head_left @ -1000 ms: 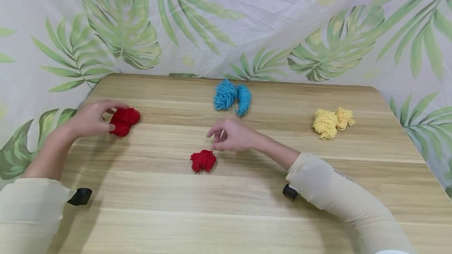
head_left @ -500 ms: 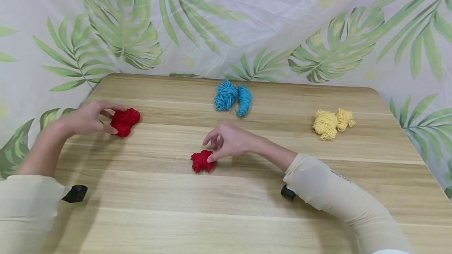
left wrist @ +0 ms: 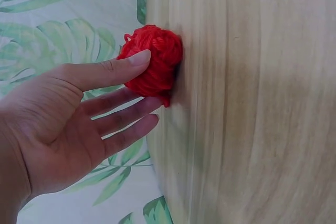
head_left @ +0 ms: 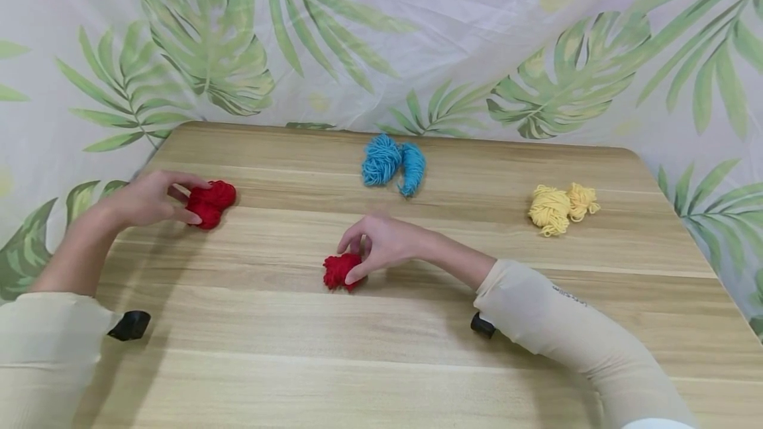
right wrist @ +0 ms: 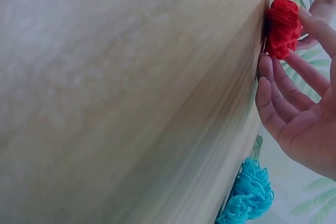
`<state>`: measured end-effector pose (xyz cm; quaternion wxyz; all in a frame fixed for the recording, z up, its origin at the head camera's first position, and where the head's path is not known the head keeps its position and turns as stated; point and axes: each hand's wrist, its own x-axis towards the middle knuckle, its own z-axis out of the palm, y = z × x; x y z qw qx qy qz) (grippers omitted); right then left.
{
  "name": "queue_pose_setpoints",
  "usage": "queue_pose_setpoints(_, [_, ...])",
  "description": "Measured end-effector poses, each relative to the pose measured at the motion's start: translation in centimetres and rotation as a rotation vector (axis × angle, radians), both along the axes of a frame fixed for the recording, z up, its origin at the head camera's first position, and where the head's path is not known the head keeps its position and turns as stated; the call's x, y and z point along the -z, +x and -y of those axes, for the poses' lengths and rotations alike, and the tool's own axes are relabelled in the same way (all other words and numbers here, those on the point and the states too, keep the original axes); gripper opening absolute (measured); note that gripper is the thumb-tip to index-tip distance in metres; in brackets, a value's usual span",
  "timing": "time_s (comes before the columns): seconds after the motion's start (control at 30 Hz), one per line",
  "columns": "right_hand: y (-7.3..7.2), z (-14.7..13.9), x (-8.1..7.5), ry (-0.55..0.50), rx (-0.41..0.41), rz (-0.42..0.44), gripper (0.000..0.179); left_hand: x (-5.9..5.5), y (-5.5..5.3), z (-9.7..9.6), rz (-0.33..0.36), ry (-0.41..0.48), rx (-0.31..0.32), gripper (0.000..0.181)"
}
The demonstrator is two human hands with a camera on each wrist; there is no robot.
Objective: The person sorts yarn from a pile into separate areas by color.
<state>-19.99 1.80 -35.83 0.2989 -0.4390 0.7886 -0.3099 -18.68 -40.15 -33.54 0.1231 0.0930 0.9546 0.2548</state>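
At the table's left side, my left hand (head_left: pixel 146 198) holds a red yarn bundle (head_left: pixel 216 200) between thumb and fingers. The left wrist view shows the thumb laid across this red yarn (left wrist: pixel 157 51), with fingertips behind and below it. Near the table's middle, my right hand (head_left: pixel 387 243) pinches a smaller, frayed red yarn bundle (head_left: pixel 336 271); its thumb lies over the near side. From the right wrist, that red yarn (right wrist: pixel 283 27) sits between thumb and index finger, the other fingers of the right hand (right wrist: pixel 307 114) curving close to the tabletop.
Two blue yarn bundles (head_left: pixel 381 161) lie at the table's back edge, beyond the right hand. Two yellow yarn bundles (head_left: pixel 550 209) rest farther right. Behind the wooden table (head_left: pixel 298 363) hangs a leaf-patterned cloth (head_left: pixel 453 32).
My right hand has come down and slightly left onto the smaller red yarn and taken hold of it. The left hand's thumb has shifted a little farther over its red yarn.
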Motion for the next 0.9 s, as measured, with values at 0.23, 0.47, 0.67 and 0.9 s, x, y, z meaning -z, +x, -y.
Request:
queue_pose_setpoints(0.23, [0.16, 0.41, 0.06, 0.018, -0.032, -0.057, 0.034, 0.41, -0.22, -0.12, -0.041, -0.018, 0.004, 0.056])
queue_pose_setpoints(0.47, [0.32, 0.58, 0.03, 0.026, -0.035, -0.053, 0.025, 0.68, -0.34, 0.12, -0.042, -0.007, 0.011, 0.055])
queue_pose_setpoints(0.67, [0.42, 0.74, 0.03, 0.035, -0.035, -0.064, 0.021, 0.75, -0.26, 0.12, -0.048, -0.02, 0.007, 0.057])
queue_pose_setpoints(0.9, [0.31, 0.96, 0.13, 0.039, -0.025, -0.082, 0.02, 0.63, -0.22, -0.11, -0.057, -0.029, 0.009, 0.057])
